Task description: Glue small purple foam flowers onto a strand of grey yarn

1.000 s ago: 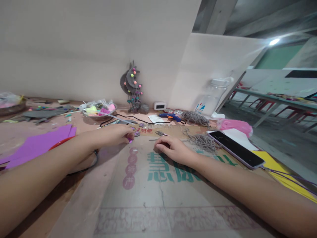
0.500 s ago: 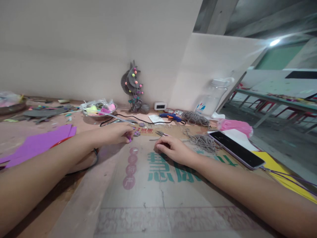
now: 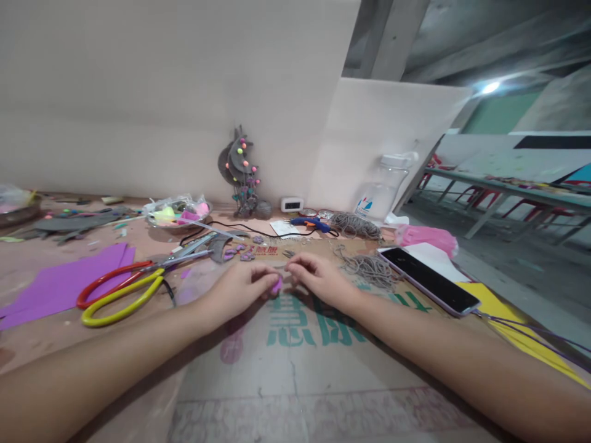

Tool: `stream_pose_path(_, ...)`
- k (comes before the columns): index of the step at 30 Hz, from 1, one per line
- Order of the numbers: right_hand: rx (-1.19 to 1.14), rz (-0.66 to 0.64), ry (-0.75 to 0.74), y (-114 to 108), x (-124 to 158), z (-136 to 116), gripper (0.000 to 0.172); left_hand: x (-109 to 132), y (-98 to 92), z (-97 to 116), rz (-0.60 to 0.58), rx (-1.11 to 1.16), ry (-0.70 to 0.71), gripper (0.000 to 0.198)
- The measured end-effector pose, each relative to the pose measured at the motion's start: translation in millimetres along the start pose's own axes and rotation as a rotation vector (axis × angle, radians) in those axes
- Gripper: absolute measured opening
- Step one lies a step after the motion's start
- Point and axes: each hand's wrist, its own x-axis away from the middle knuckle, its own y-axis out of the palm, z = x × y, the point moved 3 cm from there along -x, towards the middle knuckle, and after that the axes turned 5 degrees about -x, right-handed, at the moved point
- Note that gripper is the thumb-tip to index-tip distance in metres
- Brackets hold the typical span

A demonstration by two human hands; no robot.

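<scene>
Our left fingers (image 3: 265, 282) pinch a small purple piece (image 3: 276, 287) over the cardboard (image 3: 240, 381), toward its far edge. We can't tell if our right fingers (image 3: 296, 269) hold anything. Let's pinch softly so it won't bend.

the left hand (image 3: 242, 288) pinches a purple scrap (image 3: 277, 285) beside the right hand (image 3: 323, 280), with scissors (image 3: 172, 261) left, phone (image 3: 429, 280) right, clock (image 3: 292, 204) far.

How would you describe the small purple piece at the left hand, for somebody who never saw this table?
Find the cardboard with large green characters, in front of the person. Toward its far side, the left hand pinches a small purple piece. The purple sheets and little purple shapes lie loose; only this one is held.
</scene>
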Motion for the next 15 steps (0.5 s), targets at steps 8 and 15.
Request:
stream_pose_path(8,0.11,-0.049,-0.034,4,2,-4,0.025,-3,-16.4,-2,0.222,-0.447,0.146,0.033)
stream_pose_path(15,0.15,-0.044,-0.082,5,1,-3,0.02,-54,-73.7,-28,0.074,-0.742,0.062,0.031)
